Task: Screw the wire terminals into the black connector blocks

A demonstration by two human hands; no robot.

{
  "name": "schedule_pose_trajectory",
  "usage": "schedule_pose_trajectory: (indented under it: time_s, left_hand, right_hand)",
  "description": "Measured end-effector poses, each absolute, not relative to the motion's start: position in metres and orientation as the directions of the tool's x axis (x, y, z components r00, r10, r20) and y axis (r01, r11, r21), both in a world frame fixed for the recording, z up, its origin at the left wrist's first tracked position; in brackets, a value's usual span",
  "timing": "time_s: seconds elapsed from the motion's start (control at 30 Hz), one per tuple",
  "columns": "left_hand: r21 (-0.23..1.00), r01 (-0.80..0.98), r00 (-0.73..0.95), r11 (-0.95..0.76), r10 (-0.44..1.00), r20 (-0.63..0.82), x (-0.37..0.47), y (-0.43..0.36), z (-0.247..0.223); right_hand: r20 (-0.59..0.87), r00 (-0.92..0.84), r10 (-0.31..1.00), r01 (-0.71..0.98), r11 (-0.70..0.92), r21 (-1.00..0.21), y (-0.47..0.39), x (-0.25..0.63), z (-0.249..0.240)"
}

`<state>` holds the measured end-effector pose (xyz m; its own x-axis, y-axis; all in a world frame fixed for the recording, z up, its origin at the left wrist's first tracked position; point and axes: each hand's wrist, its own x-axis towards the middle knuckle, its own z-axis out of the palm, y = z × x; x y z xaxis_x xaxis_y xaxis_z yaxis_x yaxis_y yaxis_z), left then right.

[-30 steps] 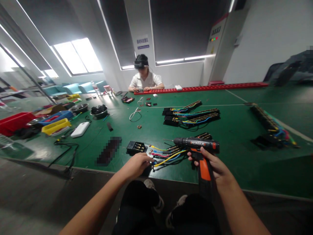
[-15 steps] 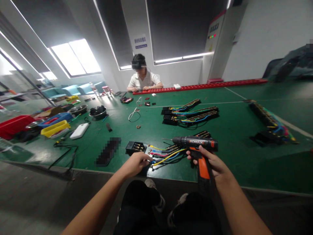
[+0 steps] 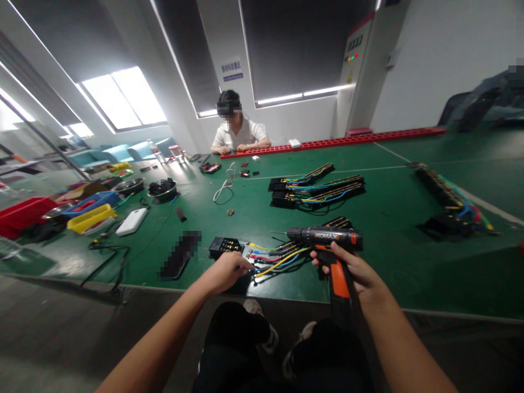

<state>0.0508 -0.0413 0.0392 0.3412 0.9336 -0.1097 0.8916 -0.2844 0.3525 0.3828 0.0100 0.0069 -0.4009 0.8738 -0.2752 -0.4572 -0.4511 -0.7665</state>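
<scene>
My right hand is wrapped round the handle of a black and orange cordless drill. The drill lies level above the bench, its thin bit pointing left. With fingers pinched, my left hand holds the end of a blue wire; the fingertips partly hide it. Yellow, blue and red wires with ring ends and screws fan out there, and a yellow wire lies nearest me. Just beyond my left hand sits a black terminal housing with brass contacts.
Several finished-looking wired blocks lie farther back, and another wired strip is at right. Loose brass screws, a phone, a white power bank and a yellow bin lie leftward. A person sits across the bench.
The view has shifted very slightly. Both hands, the drill and the wires keep practically the same places relative to one another.
</scene>
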Motion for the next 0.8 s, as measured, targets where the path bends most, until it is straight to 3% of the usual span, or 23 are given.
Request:
schedule_pose_trajectory:
  time_s: [0.5, 0.8]
  left_hand:
    - [0.377, 0.854, 0.446, -0.358, 0.877, -0.178, 0.047, -0.032, 0.047]
    - [0.383, 0.861, 0.467, -0.336, 0.821, -0.330, 0.055, -0.024, 0.058]
  right_hand:
    - [-0.268, -0.413, 0.870, -0.442, -0.449, -0.777, 0.012, 0.384, 0.003]
    - [-0.252, -0.442, 0.861, -0.446, -0.454, -0.771, 0.012, 0.386, 0.000]
